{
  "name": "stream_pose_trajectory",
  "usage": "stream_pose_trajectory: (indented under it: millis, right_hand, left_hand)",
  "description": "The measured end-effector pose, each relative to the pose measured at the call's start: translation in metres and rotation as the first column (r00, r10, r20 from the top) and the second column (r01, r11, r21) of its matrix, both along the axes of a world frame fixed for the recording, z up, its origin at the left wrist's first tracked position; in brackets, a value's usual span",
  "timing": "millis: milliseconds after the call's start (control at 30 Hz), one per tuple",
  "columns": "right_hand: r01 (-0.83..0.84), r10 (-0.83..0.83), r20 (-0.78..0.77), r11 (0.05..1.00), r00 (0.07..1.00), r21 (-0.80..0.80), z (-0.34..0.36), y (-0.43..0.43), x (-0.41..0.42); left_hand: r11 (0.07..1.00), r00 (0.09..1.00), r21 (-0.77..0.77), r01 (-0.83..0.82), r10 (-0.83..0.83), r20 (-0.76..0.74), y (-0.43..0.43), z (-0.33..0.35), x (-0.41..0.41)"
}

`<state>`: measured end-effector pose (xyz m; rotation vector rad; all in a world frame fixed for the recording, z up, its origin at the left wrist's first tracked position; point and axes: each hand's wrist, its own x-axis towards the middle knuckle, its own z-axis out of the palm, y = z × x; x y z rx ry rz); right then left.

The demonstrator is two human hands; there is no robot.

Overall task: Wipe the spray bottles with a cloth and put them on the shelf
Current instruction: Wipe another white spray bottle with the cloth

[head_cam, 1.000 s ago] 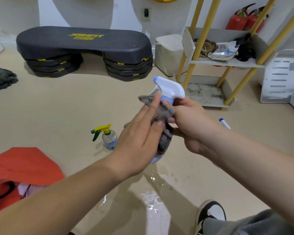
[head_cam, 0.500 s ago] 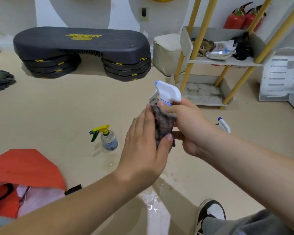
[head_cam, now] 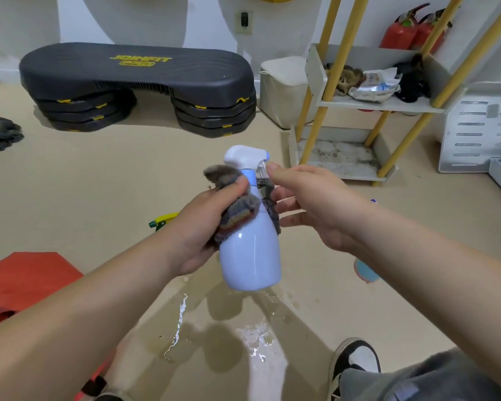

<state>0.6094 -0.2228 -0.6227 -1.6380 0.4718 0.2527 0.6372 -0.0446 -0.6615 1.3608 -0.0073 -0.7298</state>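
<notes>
The spray bottle (head_cam: 250, 256) has turned since half a second ago; its nozzle now points toward the shelf, and its pale blue body hangs bare and upright above the wet floor (head_cam: 258, 337), where before the cloth (head_cam: 237, 209) covered most of it. The left hand (head_cam: 203, 227) has gone from flat fingers pressing the cloth to a closed grip; its fingers curl round the cloth bunched at the bottle's neck and shoulder, and seem to bear the bottle's weight. The right hand (head_cam: 324, 209) has given up its hold on the neck; its thumb sits at the trigger and its fingers touch the cloth's far end, but I cannot tell whether it pinches anything. I judge the wiping has moved up to the neck and trigger; the body looks done. The shelf (head_cam: 388, 107) stands well apart, ahead to the right; a yellow-green bottle (head_cam: 162, 221) on the floor, half hidden behind the left wrist, is not yet shelved.
</notes>
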Motion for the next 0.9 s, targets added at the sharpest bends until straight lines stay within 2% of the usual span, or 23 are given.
stream_pose_trajectory:
  millis: [100,200,367,500,600,700,800,900]
  right_hand:
    - [-0.031,0.033,-0.031,0.999,0.999,0.044,-0.004,-0.004,0.001]
    - [-0.048,0.05,-0.044,0.997,0.998,0.061,-0.009,-0.006,0.001]
    - [-0.024,0.03,-0.045,0.99,0.999,0.136,-0.007,-0.014,0.002]
    - [-0.018,0.019,-0.003,0.998,1.0,0.055,-0.007,-0.017,0.002]
    - [0.031,-0.032,0.059,0.999,0.998,0.019,-0.005,-0.016,0.002]
    - [0.019,-0.013,0.113,0.998,0.994,-0.06,-0.006,-0.009,0.001]
    - [0.022,0.013,0.188,0.983,0.982,-0.184,-0.008,0.003,0.0]
    - [0.059,-0.01,0.215,0.973,0.977,-0.224,-0.009,0.011,0.0]
  left_hand:
    - [0.996,0.985,-0.091,-0.015,-0.001,-0.172,0.005,0.0,0.002]
    - [0.988,0.961,-0.154,0.004,-0.046,-0.273,0.005,0.0,0.001]
    - [0.988,0.959,-0.142,0.054,-0.091,-0.27,0.006,-0.003,0.006]
    - [0.995,0.985,-0.055,0.08,-0.087,-0.151,0.007,-0.011,0.011]
    - [0.983,0.995,0.17,0.071,-0.08,0.05,-0.001,-0.012,0.008]
    - [0.941,0.965,0.338,-0.026,-0.065,0.253,-0.01,-0.014,-0.002]
    - [0.951,0.885,0.305,-0.047,-0.102,0.455,-0.019,-0.024,-0.014]
    - [0.936,0.827,0.345,-0.065,-0.143,0.543,-0.026,-0.04,-0.029]
